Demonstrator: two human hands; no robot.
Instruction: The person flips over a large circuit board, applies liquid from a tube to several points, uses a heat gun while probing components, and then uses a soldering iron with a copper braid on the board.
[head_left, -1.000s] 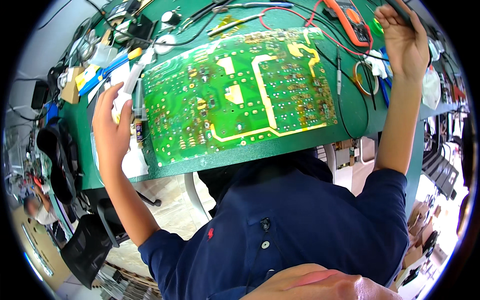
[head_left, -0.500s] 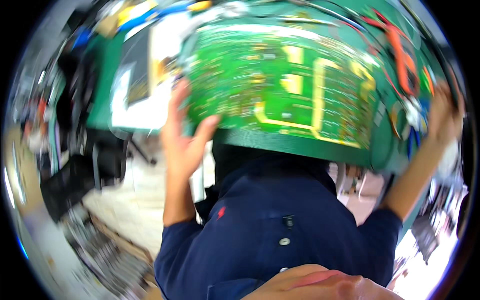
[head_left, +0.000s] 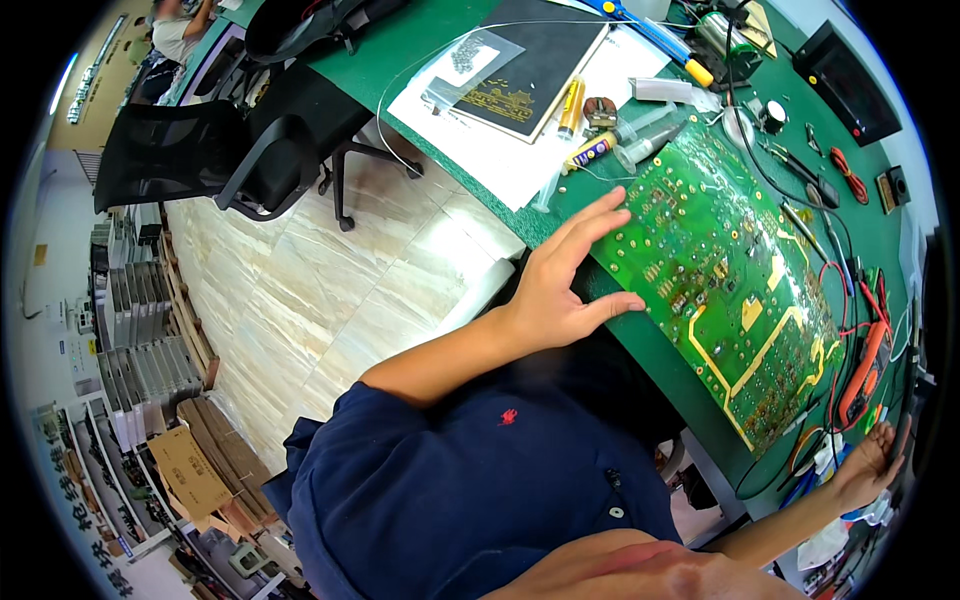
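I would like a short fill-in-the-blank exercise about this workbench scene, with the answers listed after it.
1. The left hand rests on the edge of a large ____ circuit board.
2. The chair beside the bench is ____ in colour.
3. The right hand lies at the board's far end, near a ____ tester with leads.

Answers: green; black; orange
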